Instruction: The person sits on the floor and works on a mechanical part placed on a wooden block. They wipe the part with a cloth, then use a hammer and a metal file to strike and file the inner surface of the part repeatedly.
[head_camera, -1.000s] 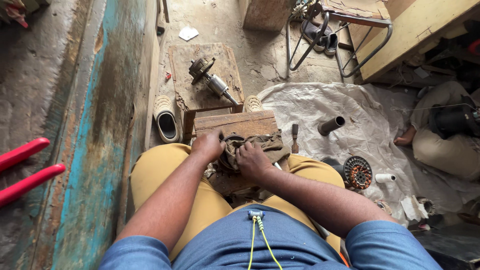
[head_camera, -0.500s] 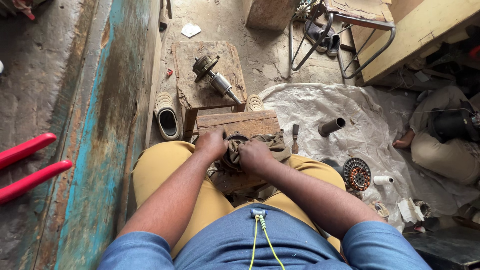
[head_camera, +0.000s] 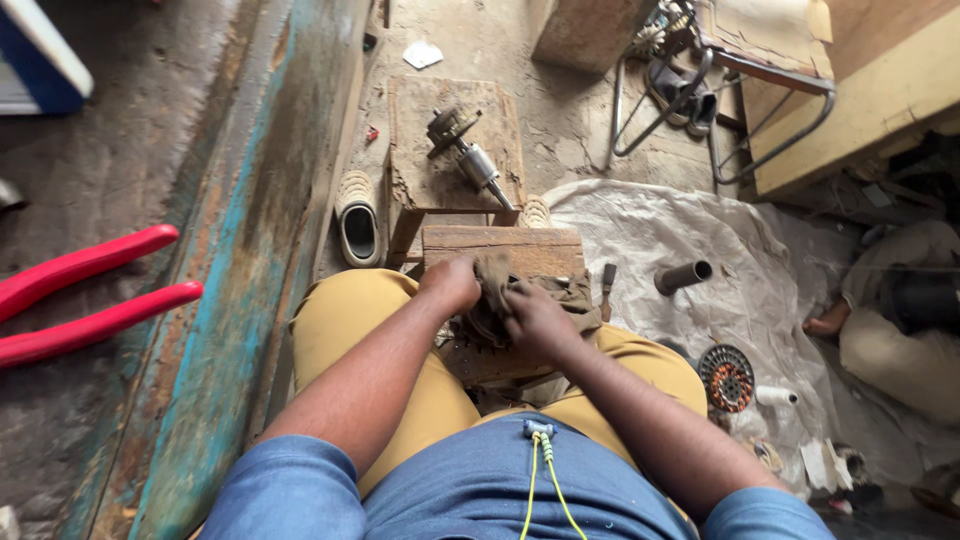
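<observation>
You sat with a small wooden block (head_camera: 500, 255) between your knees, and both hands worked a dirty olive rag (head_camera: 520, 295) bunched on its near edge. Your left hand (head_camera: 452, 283) had its grip closed on the rag's left end, and your right hand (head_camera: 535, 320) had its grip clamped down over the middle of it, with some part wrapped inside (the cloth hid what it was). To do this well, you needed the left hand to pin the bundle steady against the block while the right rubbed, keeping both well in from the block's edge.

Just right of the block a small dark tool (head_camera: 606, 288) lay on the white sheet (head_camera: 740, 260), then a short metal tube (head_camera: 684, 276), open-ended and, as far as I could tell, empty. A round wound motor part (head_camera: 726, 377) sat by your right knee. Beyond the block, a motor shaft (head_camera: 468, 155) rested on an old wooden stool (head_camera: 420, 170); a sandal (head_camera: 358, 220) lay at its left.
</observation>
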